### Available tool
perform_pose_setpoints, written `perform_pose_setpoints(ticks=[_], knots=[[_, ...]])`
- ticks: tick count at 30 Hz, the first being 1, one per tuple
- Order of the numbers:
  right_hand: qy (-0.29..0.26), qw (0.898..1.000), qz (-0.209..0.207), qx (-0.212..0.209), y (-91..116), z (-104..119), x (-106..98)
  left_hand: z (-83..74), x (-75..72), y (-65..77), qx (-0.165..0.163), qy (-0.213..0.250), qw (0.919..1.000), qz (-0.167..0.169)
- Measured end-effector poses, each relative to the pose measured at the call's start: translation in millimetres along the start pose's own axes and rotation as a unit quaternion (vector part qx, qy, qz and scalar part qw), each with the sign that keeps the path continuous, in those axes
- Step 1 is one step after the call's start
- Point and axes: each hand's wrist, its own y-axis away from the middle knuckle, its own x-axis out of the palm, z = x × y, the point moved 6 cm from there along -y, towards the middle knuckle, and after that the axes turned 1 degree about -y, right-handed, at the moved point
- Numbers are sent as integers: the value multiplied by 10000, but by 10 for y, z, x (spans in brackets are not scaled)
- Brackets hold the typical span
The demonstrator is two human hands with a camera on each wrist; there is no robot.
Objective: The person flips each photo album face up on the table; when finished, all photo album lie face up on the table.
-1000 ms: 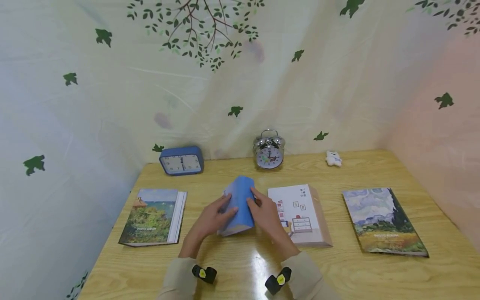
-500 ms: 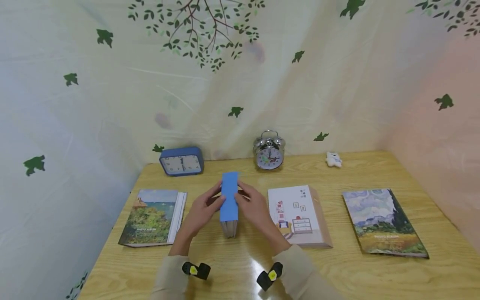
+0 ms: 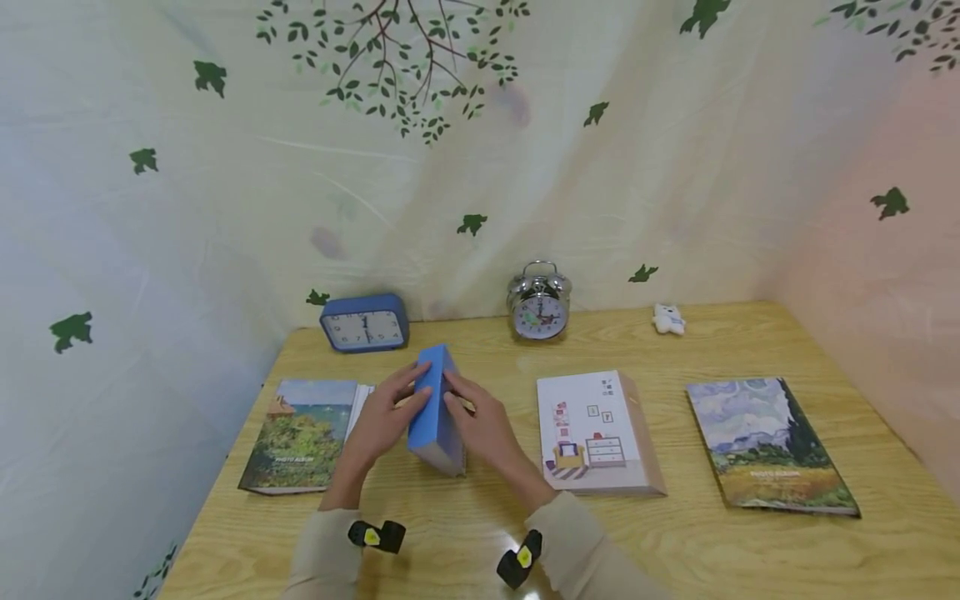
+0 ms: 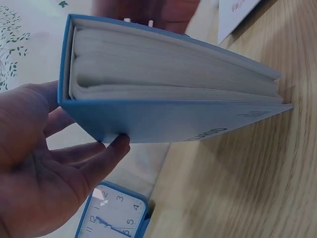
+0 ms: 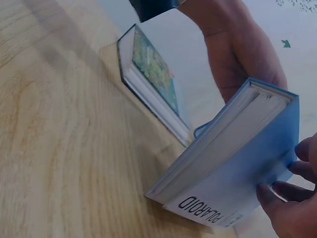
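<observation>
Between both hands, a thick blue photo album (image 3: 429, 417) stands spine up on the table, leaning to the left in the head view. "POLAROID" is printed on its pale lower cover (image 5: 203, 208) in the right wrist view. My left hand (image 3: 381, 418) holds it by the spine side and left cover, and its fingertips (image 4: 120, 144) press that cover. On the opposite cover, my right hand (image 3: 482, 418) grips with its fingertips (image 5: 267, 194) near the spine. The white page edges (image 4: 158, 64) face the left wrist camera, with the covers' far edges down at the wood.
A landscape photo album (image 3: 303, 433) lies close to the left hand. To the right are a white illustrated book (image 3: 592, 429) and another landscape album (image 3: 772, 450). A blue clock (image 3: 365, 325), a silver alarm clock (image 3: 539, 308) and a small white bear figure (image 3: 668, 319) line the back.
Both hands have moved left with the blue album. It turned from lying over at an angle to upright on its edge, spine up, and now leans left.
</observation>
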Motion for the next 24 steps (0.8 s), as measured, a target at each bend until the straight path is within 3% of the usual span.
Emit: perform_pose_setpoints(ticks=[5,10,17,24], knots=[[358,9990,266,-30,3,-101,90,-28,-111,9,197,-523,9978,-349],[820,9951,519,166,25,-254,165,31,-201,55,-36,-734,9962,-459],[743,9920,600,827,36,-455,251,219,-301,142,-822,-561,9950,-14],[899,9916,426,829,-10,-524,270,380,-287,158,-1015,37,9946,234]])
